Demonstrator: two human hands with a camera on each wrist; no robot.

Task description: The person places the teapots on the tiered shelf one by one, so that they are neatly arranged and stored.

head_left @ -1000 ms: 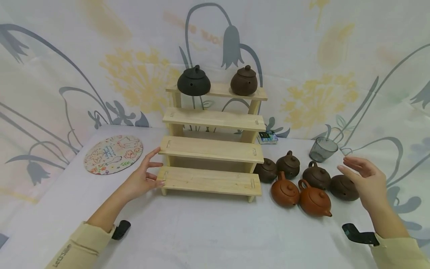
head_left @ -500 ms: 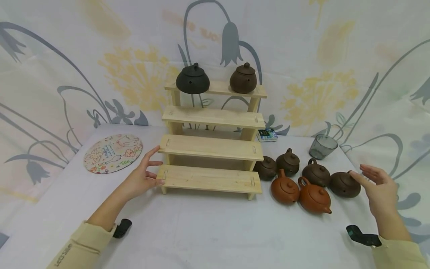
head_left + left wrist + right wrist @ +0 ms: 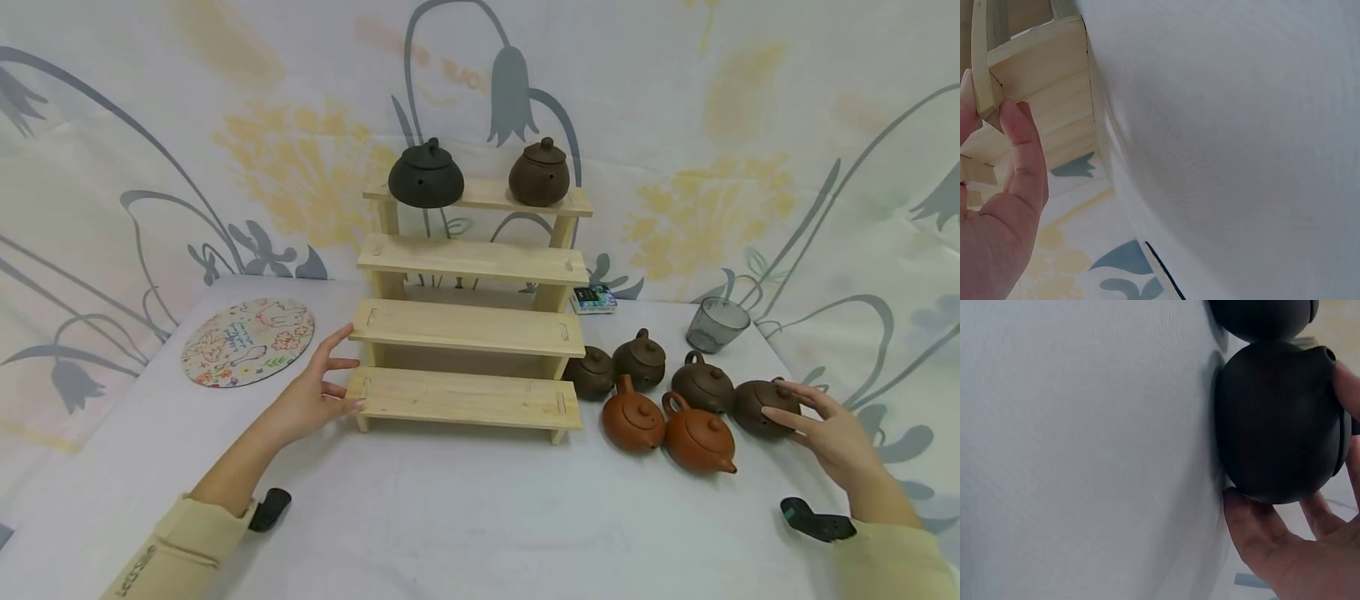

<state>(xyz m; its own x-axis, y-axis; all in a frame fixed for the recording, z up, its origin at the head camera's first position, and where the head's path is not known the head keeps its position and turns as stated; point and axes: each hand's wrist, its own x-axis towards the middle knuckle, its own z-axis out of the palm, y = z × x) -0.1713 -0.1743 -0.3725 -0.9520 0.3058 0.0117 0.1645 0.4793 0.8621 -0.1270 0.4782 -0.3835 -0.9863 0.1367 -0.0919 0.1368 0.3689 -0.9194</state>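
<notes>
A four-tier wooden display stand [image 3: 465,396] stands mid-table. My left hand [image 3: 307,404] pinches the left end of its lowest board [image 3: 986,69], thumb on one face and fingers on the other. At the right end of a group of teapots sits a dark brown teapot [image 3: 765,408]. My right hand [image 3: 836,433] grips it from the right. In the right wrist view the thumb lies near the spout of this teapot [image 3: 1275,425] and the fingers curl about its side. It still rests on the table. A black teapot [image 3: 426,177] and a brown teapot [image 3: 540,175] stand on the top tier.
Beside the gripped teapot are another brown teapot [image 3: 702,385] and two orange-brown ones, one a long-spouted teapot [image 3: 701,440]. A grey glass cup [image 3: 716,325] and a small box [image 3: 594,300] stand behind. A round patterned mat [image 3: 249,343] lies at left.
My right hand has moved out to the right, then down and in onto the rightmost brown teapot, closing round it. The left hand stays on the stand.
</notes>
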